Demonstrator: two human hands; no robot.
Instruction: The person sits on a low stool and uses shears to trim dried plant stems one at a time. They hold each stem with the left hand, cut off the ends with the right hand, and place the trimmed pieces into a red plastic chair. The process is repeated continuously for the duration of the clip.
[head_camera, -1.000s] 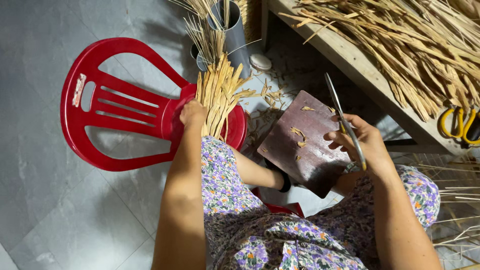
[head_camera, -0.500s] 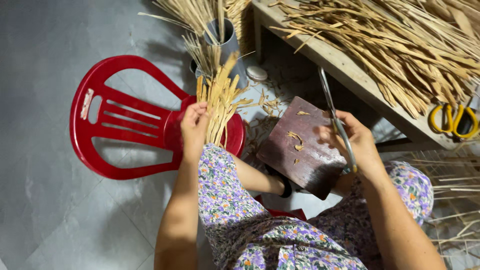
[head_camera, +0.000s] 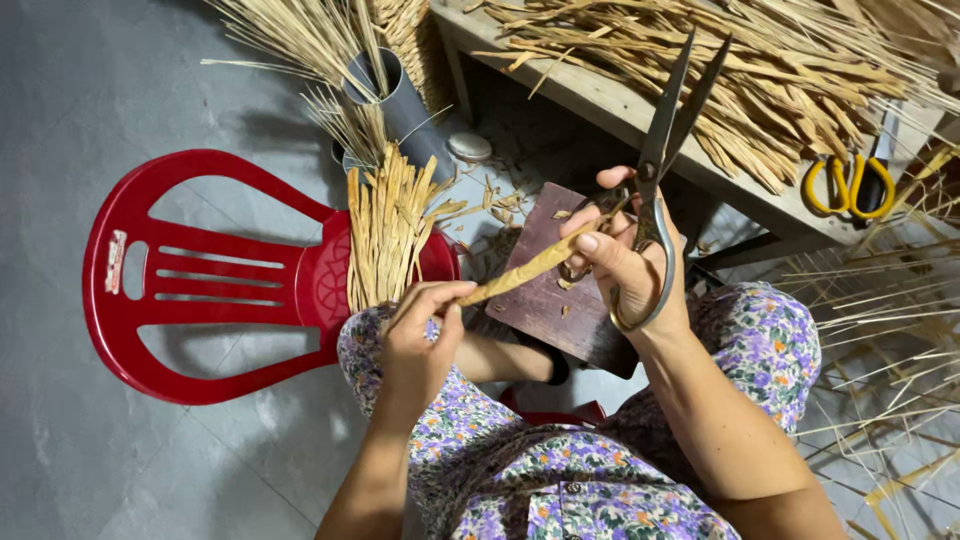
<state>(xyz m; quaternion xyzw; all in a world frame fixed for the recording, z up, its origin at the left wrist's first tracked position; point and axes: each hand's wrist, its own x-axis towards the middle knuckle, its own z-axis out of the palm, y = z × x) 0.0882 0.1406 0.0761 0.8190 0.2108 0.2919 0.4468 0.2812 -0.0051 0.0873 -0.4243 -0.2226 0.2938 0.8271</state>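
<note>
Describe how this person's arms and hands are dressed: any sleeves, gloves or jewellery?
Both forearms are bare, with no gloves on the left hand or right hand. No rings, watch or bracelet show. The only clothing in view is a purple floral garment covering lap and knees.

two pairs of scissors: one steel pair (head_camera: 665, 150), one yellow-handled pair (head_camera: 850, 185). one red plastic chair (head_camera: 200, 280). one grey plastic tube (head_camera: 395, 100).

A small pale rectangular label (head_camera: 116, 262) sits on the red chair's backrest (head_camera: 130, 215).
</note>
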